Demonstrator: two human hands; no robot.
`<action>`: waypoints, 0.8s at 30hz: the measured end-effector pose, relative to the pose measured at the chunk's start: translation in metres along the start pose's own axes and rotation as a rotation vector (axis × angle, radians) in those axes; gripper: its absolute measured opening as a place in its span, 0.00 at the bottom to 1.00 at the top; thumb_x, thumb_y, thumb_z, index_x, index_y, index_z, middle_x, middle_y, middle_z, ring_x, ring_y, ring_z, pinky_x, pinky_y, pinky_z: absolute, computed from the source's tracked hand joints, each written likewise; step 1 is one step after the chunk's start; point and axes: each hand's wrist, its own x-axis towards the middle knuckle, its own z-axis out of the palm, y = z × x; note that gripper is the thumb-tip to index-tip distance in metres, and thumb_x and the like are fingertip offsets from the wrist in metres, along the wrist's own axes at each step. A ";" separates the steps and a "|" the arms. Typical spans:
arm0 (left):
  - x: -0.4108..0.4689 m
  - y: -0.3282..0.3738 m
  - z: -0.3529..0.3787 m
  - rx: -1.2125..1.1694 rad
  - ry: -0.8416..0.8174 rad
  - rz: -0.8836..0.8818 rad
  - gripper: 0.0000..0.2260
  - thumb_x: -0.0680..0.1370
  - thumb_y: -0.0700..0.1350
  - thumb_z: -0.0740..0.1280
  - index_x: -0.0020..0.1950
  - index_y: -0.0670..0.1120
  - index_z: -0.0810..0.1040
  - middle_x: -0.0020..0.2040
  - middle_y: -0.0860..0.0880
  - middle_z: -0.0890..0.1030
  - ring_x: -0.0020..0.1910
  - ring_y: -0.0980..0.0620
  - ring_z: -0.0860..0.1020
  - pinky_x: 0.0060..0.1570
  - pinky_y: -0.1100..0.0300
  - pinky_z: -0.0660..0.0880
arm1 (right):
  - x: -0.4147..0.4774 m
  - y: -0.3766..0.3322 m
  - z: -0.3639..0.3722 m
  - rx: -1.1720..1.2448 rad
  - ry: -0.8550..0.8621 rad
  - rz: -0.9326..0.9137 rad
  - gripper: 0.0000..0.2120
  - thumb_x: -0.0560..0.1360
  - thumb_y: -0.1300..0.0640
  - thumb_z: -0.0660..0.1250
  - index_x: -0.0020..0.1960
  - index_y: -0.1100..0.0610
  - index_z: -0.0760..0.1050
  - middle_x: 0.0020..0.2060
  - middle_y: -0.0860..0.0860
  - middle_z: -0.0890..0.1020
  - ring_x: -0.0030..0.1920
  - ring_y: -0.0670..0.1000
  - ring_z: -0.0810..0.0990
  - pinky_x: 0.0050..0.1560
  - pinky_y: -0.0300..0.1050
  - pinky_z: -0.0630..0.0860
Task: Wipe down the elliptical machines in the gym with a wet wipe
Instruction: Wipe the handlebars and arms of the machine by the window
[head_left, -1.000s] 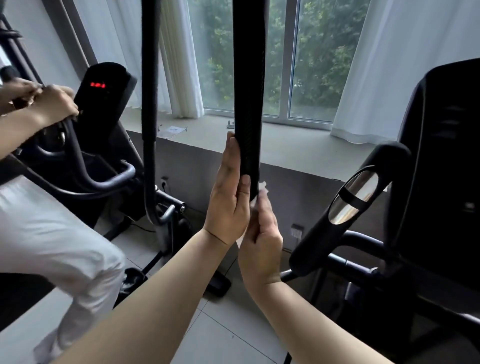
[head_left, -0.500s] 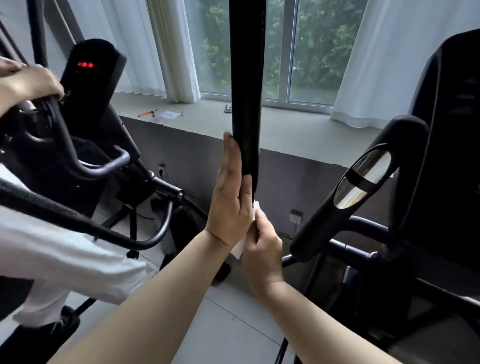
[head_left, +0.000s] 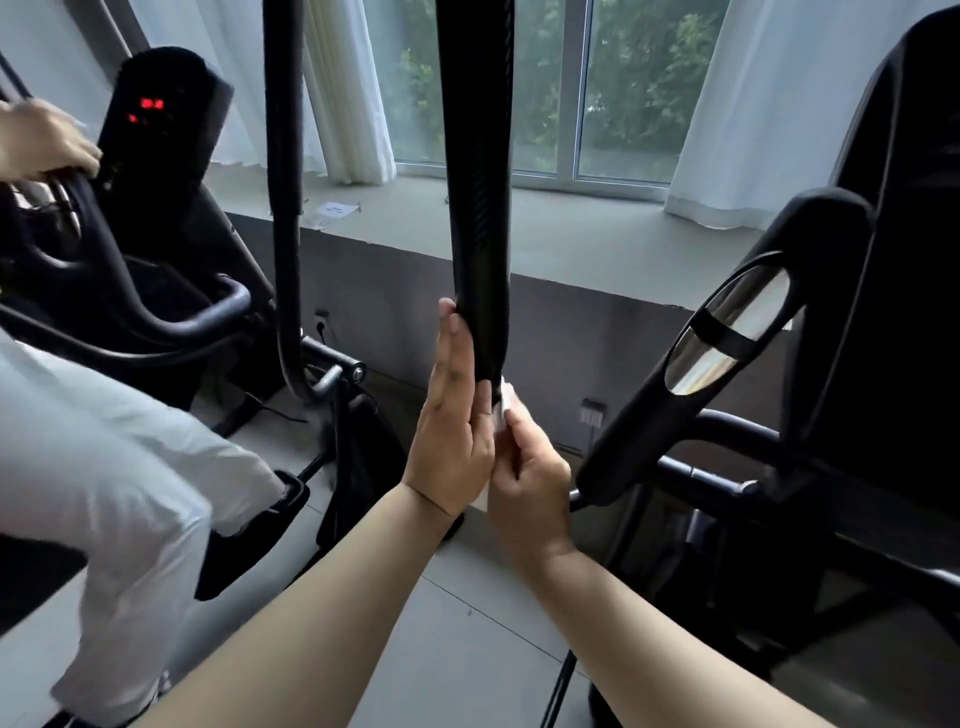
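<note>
The black handlebar (head_left: 480, 208) of the elliptical I am working on stands at my 12 o'clock. It is a ribbed upright bar that runs out of the top of the view. My left hand (head_left: 451, 431) lies flat against its lower end from the 9 o'clock side. Its fingers (head_left: 453, 353) are straight and pressed together, and they grip nothing.

My right hand (head_left: 525, 483) sits just beside the left at its 3 o'clock, slightly lower, with the fingers curled in a pinch on the white wet wipe (head_left: 502, 410). The wipe is bunched between my two hands, and its upper edge touches the bottom tip of the handlebar. Most of it is hidden by the hands, and a sliver of white shows below my left wrist.

At 3 o'clock from my hands a fixed grip (head_left: 727, 332), black with a shiny metal plate, slants up toward a black console housing (head_left: 909, 234) at 2 o'clock.

At 10 o'clock a second machine's console (head_left: 156, 119) shows red digits. Another person's hand (head_left: 47, 143) is curled over a black rail beside that console. Their white trouser leg (head_left: 130, 457) fills the 8 o'clock side. A second dark upright bar (head_left: 283, 182) stands at 11 o'clock.

Behind everything runs a grey windowsill (head_left: 571, 234) with a sheet of paper (head_left: 332, 210) lying on it, under a window hung with white curtains (head_left: 769, 104). The tiled floor (head_left: 467, 649) shows at 6 o'clock between my forearms.
</note>
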 end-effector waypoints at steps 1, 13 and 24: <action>-0.001 0.000 0.000 -0.011 -0.005 -0.008 0.29 0.83 0.34 0.56 0.81 0.39 0.46 0.82 0.48 0.48 0.82 0.56 0.46 0.79 0.63 0.49 | 0.002 -0.002 0.002 0.023 0.009 -0.032 0.22 0.83 0.67 0.61 0.76 0.58 0.69 0.73 0.48 0.74 0.74 0.43 0.69 0.76 0.45 0.65; -0.002 -0.005 -0.007 0.037 -0.030 0.006 0.29 0.85 0.37 0.59 0.81 0.42 0.47 0.82 0.51 0.49 0.82 0.57 0.48 0.78 0.64 0.50 | 0.004 -0.008 0.007 0.007 0.025 -0.088 0.21 0.84 0.66 0.59 0.76 0.60 0.67 0.75 0.51 0.70 0.76 0.44 0.66 0.76 0.40 0.62; 0.020 0.001 -0.013 0.125 0.028 0.083 0.27 0.84 0.40 0.57 0.80 0.38 0.48 0.81 0.39 0.52 0.82 0.55 0.49 0.79 0.61 0.51 | 0.013 -0.019 0.013 -0.082 0.071 -0.132 0.21 0.84 0.64 0.57 0.76 0.60 0.67 0.75 0.51 0.70 0.76 0.44 0.66 0.76 0.41 0.62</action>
